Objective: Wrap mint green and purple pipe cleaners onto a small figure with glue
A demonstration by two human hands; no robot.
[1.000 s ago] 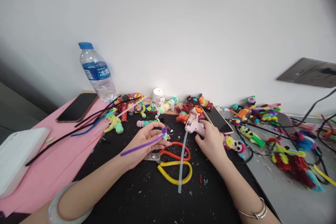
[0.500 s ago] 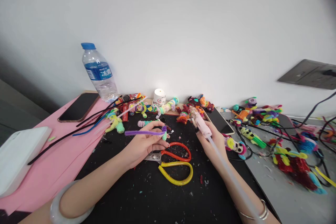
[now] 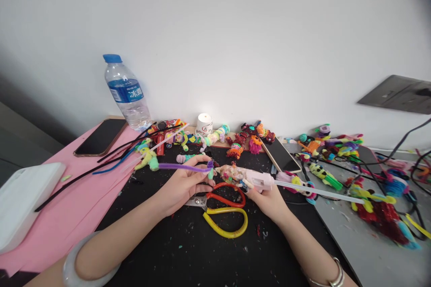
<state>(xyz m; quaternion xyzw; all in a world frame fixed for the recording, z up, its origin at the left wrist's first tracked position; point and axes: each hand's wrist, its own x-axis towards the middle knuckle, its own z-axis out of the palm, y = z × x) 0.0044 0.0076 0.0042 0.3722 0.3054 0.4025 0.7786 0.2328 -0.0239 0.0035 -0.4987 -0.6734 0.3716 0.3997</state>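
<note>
My left hand pinches a purple pipe cleaner with a small coiled green and purple piece at its right end. My right hand grips a pink glue gun, held level with its crusted nozzle pointing left at that piece. A clear glue stick juts out of the gun's back to the right. Both hands hover over a black mat, just above scissors with red and yellow handles.
A water bottle, a dark phone and a white box sit on pink paper at left. Pipe-cleaner figures line the wall; a second phone lies there. More figures and black cables crowd the grey surface at right.
My right hand lifted the glue gun off the mat and swung it level, nozzle toward the left hand. The purple pipe cleaner rose from slanting to nearly flat.
</note>
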